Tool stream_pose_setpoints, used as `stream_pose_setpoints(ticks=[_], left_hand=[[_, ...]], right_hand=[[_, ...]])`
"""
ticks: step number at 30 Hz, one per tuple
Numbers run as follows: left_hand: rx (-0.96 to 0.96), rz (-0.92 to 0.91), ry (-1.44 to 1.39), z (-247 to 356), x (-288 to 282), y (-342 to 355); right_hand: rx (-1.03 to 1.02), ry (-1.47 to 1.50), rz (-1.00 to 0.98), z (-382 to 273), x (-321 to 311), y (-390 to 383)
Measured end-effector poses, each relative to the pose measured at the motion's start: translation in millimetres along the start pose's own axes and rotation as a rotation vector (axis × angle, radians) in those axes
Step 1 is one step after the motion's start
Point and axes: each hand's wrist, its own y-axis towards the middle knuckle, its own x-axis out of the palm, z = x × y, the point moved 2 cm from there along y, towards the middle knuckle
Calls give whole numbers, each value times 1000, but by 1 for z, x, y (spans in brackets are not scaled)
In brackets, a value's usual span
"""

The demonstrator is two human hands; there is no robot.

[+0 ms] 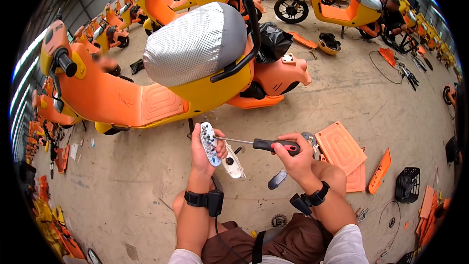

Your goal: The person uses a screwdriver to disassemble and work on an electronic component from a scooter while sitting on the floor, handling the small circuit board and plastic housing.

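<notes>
My left hand (pixel 197 152) is closed around an oblong white part (pixel 210 143) with small components and screws on its face, perhaps a circuit board or light unit. In my right hand (pixel 297 159) is a screwdriver (pixel 266 143) with a black and red handle. Its metal shaft points left, and the tip meets or nearly meets the white part's face; exact contact is too small to tell. A white elongated shell (pixel 234 167) with a dark round spot shows just below and right of my left hand. Near my right hand, a small grey oval piece (pixel 277 179) lies on the floor.
An orange and yellow scooter (pixel 205 88) with a silver seat cover stands just ahead. Orange panels (pixel 341 146), a long orange strip (pixel 380 171) and a black basket (pixel 408 185) lie right. A helmet (pixel 329 44) rests farther off. Another person (pixel 393 17) sits at far right among scooters.
</notes>
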Motion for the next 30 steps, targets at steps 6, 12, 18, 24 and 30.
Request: stream_pose_setpoints(ticks=[6,12,18,24,30], left_hand=[[34,38,107,-2,-2,0],[112,111,286,-4,-4,0],[119,138,347,-2,-2,-1],[81,136,267,0,-6,-2],[84,214,446,4,-3,-4]], right_hand=[[71,119,7,4,2,1],[287,161,15,-3,2,6],[283,124,-6,-1,0,8],[108,-6,-88,2,1,6],[181,9,-110,4,0,5]])
